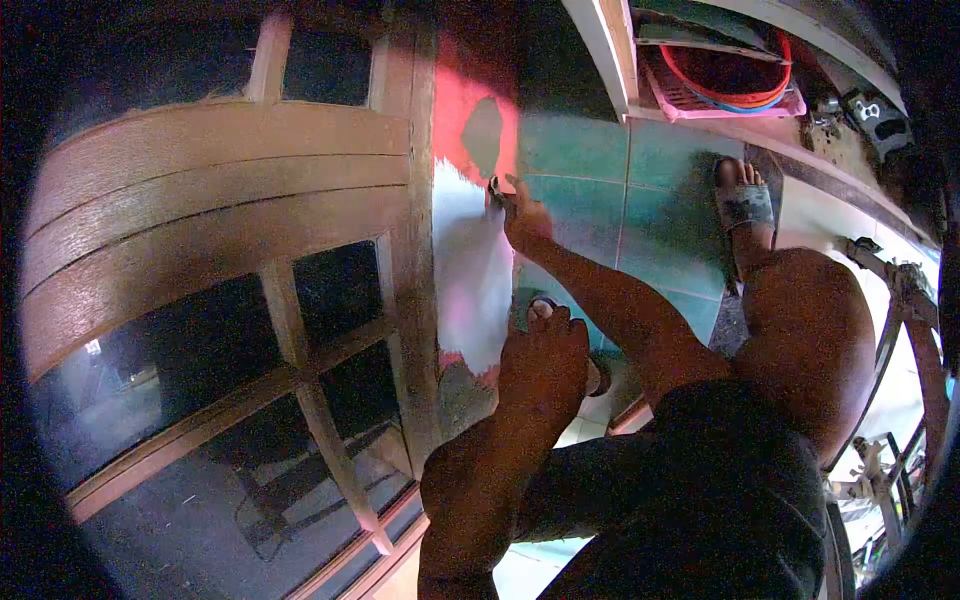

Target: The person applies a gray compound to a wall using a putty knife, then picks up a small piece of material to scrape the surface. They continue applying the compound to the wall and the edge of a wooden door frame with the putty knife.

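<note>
At the upper middle, my right hand (527,220) is closed on a small brush-like tool (496,192), whose tip is at the wall surface. The tool's exact shape is too small and dark to make out. Beside the tip, the narrow wall strip shows a pale whitish coat (470,270) with a ragged upper edge. Above this coat is a red-pink area (452,125) with a grey patch (484,138). My left hand (546,355) hangs past my knee, near my foot (541,309); its back is visible, but its fingers are mostly hidden and dark.
A wooden frame with glass panes (225,190) fills the left side. Green tiles (575,215) cover the floor. A pink basket (690,98) with red hoops stands at the upper right. My other foot (744,200) wears a sandal. Metal framework (905,290) stands at the far right.
</note>
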`<state>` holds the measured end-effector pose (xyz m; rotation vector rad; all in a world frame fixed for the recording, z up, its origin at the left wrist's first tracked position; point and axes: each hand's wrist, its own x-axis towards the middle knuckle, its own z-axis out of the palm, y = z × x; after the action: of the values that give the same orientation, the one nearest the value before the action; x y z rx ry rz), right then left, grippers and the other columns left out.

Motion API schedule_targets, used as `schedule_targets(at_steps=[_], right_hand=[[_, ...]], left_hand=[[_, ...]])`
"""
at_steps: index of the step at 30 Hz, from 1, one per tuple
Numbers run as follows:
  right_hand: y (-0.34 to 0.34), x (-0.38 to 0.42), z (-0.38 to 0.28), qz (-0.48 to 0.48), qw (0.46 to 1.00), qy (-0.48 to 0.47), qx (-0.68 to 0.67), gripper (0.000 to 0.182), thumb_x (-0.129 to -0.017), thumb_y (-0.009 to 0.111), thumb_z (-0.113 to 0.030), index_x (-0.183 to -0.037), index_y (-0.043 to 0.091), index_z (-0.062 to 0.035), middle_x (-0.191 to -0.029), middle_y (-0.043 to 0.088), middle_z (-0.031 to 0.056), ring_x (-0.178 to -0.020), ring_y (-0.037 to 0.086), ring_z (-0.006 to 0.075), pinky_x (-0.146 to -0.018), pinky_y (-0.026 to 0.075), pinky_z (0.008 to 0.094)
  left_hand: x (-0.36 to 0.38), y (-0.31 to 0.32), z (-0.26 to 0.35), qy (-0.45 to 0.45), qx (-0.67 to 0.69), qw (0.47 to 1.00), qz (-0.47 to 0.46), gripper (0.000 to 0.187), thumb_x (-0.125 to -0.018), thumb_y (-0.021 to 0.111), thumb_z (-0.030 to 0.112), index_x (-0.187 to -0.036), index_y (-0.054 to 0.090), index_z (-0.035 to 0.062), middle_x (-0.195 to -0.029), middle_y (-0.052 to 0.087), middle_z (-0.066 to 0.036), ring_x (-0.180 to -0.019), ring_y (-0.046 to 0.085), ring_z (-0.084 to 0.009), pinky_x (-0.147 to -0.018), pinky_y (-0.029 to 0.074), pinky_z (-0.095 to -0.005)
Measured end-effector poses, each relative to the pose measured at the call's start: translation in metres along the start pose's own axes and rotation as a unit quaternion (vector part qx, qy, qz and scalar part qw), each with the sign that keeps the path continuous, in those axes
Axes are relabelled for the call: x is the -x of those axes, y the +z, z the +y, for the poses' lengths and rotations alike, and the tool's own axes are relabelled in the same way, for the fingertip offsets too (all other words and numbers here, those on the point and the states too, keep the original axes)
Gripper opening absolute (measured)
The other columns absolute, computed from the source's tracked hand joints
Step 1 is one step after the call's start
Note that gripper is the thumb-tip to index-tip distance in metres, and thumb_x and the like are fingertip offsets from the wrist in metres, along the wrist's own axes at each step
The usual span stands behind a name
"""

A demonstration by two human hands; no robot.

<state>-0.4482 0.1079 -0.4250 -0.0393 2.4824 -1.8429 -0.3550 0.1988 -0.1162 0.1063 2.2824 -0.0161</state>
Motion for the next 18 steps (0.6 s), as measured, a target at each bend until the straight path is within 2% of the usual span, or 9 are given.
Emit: schedule_targets(at_steps=[3,5,7,10,12,13,15,16,18], right_hand=[[0.001,0.001,0.005,0.044,0.997,0.055,0.036,0.033,-0.095,0.058,-0.019,-0.125,0.051,-0.0072,-0.079,0.07,0.0151,-0.068,0.065,0.0413,-0.059,0.049,0.0552],[0.005,0.0,0.011,0.11,0.991,0.077,-0.008,0.033,-0.093,0.059,-0.016,-0.123,0.051,-0.0065,-0.079,0.07,0.0146,-0.069,0.066,0.0415,-0.059,0.05,0.0553],[0.001,-0.004,0.0,0.093,0.99,0.102,-0.01,0.034,-0.092,0.058,-0.015,-0.124,0.051,-0.0066,-0.079,0.07,0.016,-0.072,0.066,0.0422,-0.062,0.049,0.0572],[0.006,-0.004,-0.006,0.114,0.991,0.055,-0.045,0.036,-0.092,0.058,-0.015,-0.127,0.05,-0.0067,-0.085,0.07,0.0189,-0.073,0.066,0.0431,-0.065,0.05,0.0569],[0.007,-0.005,-0.01,0.017,0.996,0.035,0.075,0.035,-0.094,0.056,-0.016,-0.127,0.053,-0.0067,-0.093,0.069,0.0239,-0.08,0.065,0.0461,-0.07,0.051,0.0559],[0.001,-0.006,-0.01,0.015,0.996,0.034,0.075,0.035,-0.094,0.056,-0.016,-0.127,0.053,-0.0067,-0.093,0.069,0.0239,-0.08,0.065,0.0461,-0.07,0.051,0.0559],[-0.017,-0.009,-0.004,-0.051,0.993,0.058,-0.091,0.032,-0.094,0.053,-0.012,-0.125,0.056,-0.0052,-0.094,0.07,0.021,-0.081,0.068,0.0398,-0.071,0.054,0.0498],[-0.019,-0.01,-0.002,-0.052,0.993,0.057,-0.09,0.032,-0.094,0.053,-0.012,-0.125,0.056,-0.0052,-0.094,0.07,0.021,-0.081,0.068,0.0398,-0.071,0.054,0.0498],[-0.02,-0.014,0.003,-0.024,0.929,0.136,-0.343,0.031,-0.091,0.051,-0.006,-0.121,0.059,-0.003,-0.093,0.071,0.013,-0.083,0.069,0.0268,-0.072,0.055,0.0407]], left_hand=[[0.004,0.005,-0.002,0.011,-0.025,0.998,0.049,0.034,-0.078,0.071,0.018,-0.107,0.063,0.0029,-0.113,0.062,-0.018,-0.117,0.06,-0.0308,-0.085,0.054,-0.0457],[0.006,0.007,-0.001,0.011,-0.038,0.994,0.1,0.034,-0.078,0.071,0.017,-0.108,0.063,0.0029,-0.113,0.062,-0.018,-0.117,0.06,-0.0305,-0.084,0.054,-0.0463],[0.001,0.011,-0.004,0.003,-0.026,0.996,0.085,0.034,-0.078,0.07,0.016,-0.108,0.062,0.0029,-0.114,0.062,-0.018,-0.116,0.06,-0.0308,-0.083,0.054,-0.0466],[0.009,0.002,-0.003,0.003,-0.009,0.997,0.082,0.031,-0.08,0.068,0.016,-0.108,0.062,0.0027,-0.114,0.062,-0.018,-0.117,0.06,-0.0314,-0.083,0.055,-0.0471],[0.01,0.002,-0.003,0.01,-0.007,0.995,0.098,0.03,-0.081,0.067,0.015,-0.108,0.062,0.0027,-0.114,0.062,-0.019,-0.117,0.06,-0.0316,-0.083,0.055,-0.0473],[0.007,0.007,-0.004,0.008,-0.008,0.996,0.088,0.029,-0.081,0.067,0.015,-0.106,0.062,0.0027,-0.115,0.062,-0.019,-0.117,0.06,-0.0319,-0.083,0.054,-0.0474],[0.004,0.01,-0.006,0.005,-0.008,0.997,0.08,0.028,-0.08,0.067,0.015,-0.105,0.062,0.0026,-0.115,0.062,-0.019,-0.117,0.06,-0.0322,-0.084,0.054,-0.0476],[0.003,0.01,-0.007,0.005,0.001,0.997,0.076,0.026,-0.08,0.067,0.014,-0.103,0.063,0.0027,-0.115,0.061,-0.019,-0.116,0.06,-0.0327,-0.084,0.054,-0.0477],[0.002,0.007,-0.007,0.002,0.013,0.997,0.071,0.025,-0.079,0.068,0.014,-0.101,0.063,0.0027,-0.114,0.061,-0.018,-0.116,0.06,-0.0332,-0.084,0.054,-0.0479]])
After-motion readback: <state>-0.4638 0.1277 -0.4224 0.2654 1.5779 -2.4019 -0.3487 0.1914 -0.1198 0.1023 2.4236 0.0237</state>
